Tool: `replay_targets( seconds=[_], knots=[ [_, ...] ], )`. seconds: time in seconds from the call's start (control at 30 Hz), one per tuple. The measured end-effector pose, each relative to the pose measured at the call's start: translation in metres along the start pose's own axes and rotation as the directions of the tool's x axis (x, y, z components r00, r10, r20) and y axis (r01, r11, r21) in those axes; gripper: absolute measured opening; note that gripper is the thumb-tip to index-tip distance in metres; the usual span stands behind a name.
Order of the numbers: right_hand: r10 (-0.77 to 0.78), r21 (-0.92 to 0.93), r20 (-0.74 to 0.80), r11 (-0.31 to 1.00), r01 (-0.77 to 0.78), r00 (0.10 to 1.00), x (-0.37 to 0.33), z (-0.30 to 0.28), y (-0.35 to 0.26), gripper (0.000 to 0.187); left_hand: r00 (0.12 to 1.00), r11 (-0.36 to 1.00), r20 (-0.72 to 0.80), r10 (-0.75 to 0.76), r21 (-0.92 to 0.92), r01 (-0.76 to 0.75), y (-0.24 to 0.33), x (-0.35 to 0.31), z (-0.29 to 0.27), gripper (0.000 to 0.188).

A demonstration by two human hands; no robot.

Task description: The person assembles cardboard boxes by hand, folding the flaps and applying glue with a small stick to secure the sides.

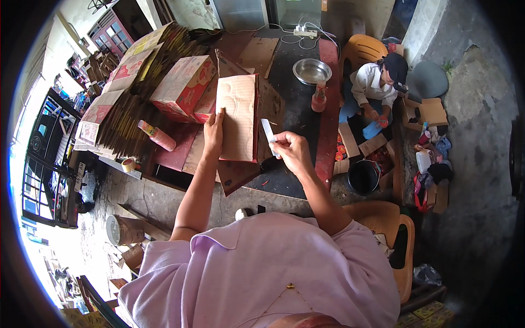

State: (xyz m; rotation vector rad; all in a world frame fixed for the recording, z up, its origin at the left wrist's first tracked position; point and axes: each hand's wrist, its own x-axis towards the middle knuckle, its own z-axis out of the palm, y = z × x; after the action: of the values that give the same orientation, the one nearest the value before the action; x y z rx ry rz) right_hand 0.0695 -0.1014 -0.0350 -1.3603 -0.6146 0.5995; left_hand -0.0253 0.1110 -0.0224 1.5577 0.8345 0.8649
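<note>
A brown cardboard box point(237, 120) with red printed edges and spread flaps stands tilted on the dark table in front of me. My left hand point(214, 134) grips its left edge, the fingers partly behind the panel. To the right of the box, my right hand point(293, 152) pinches a narrow whitish strip point(267, 130) between thumb and fingers. The strip points up toward the box's right side; whether it is tape or a blade is unclear. Just left of the box lies a bottle with pink contents point(158, 136), near a closed red and brown carton point(183, 87).
Flattened cartons point(117, 87) are stacked at the left. A tape roll point(128, 164) sits by the table's near-left edge. Farther right are a metal bowl point(311, 71) and another pinkish bottle point(319, 98). A co-worker point(377, 85) sits beyond, near a black bucket point(363, 177).
</note>
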Motion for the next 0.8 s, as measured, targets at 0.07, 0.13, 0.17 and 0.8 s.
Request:
replay_targets(
  seconds=[0.07,0.13,0.17,0.8],
  knots=[
    [-0.008,0.028,-0.021,1.000,0.008,1.000,0.004,0.003,-0.006,0.012,1.000,1.000,0.006,0.007,0.011,-0.007,0.000,0.000,0.000,0.039],
    [-0.038,-0.021,0.003,0.999,0.038,0.999,0.007,0.005,-0.004,0.011,1.000,0.999,0.022,0.005,0.050,-0.006,-0.001,0.001,-0.003,0.038],
    [-0.053,-0.045,0.015,0.998,0.054,0.998,0.008,0.005,-0.003,0.011,1.000,0.999,0.015,-0.002,0.035,0.001,-0.003,0.001,-0.003,0.038],
    [0.018,-0.058,0.148,0.998,-0.010,0.989,-0.008,-0.010,0.004,0.010,0.999,0.998,-0.043,0.017,0.061,-0.015,-0.002,0.001,-0.017,0.039]
  ],
)
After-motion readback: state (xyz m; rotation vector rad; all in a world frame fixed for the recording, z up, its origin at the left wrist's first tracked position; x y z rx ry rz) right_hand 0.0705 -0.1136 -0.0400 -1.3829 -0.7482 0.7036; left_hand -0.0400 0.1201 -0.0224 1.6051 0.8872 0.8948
